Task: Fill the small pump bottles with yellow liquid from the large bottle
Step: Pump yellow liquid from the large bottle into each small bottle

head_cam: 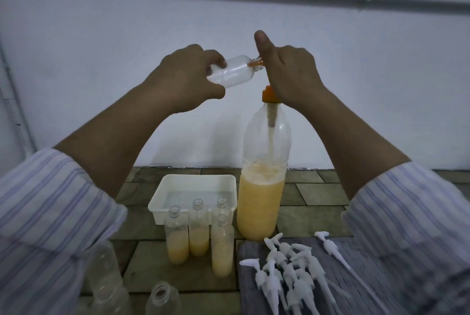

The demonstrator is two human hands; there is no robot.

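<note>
Gripping empty bottle [230, 71] and orange pump [269, 94], both hands over stone-tiled floor [318, 195], white wall [127, 35].

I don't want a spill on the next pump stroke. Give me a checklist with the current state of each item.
1. Small empty bottle gripped by left hand: ok.
2. Its neck at the orange spout: ok.
3. Right hand on the pump head: ok.
4. Large bottle upright, liquid reaching the dip tube: ok.
5. Spout tip actually inside the neck: cannot tell.

Head-worn view, forward-down, close over hands [254, 70]
</note>
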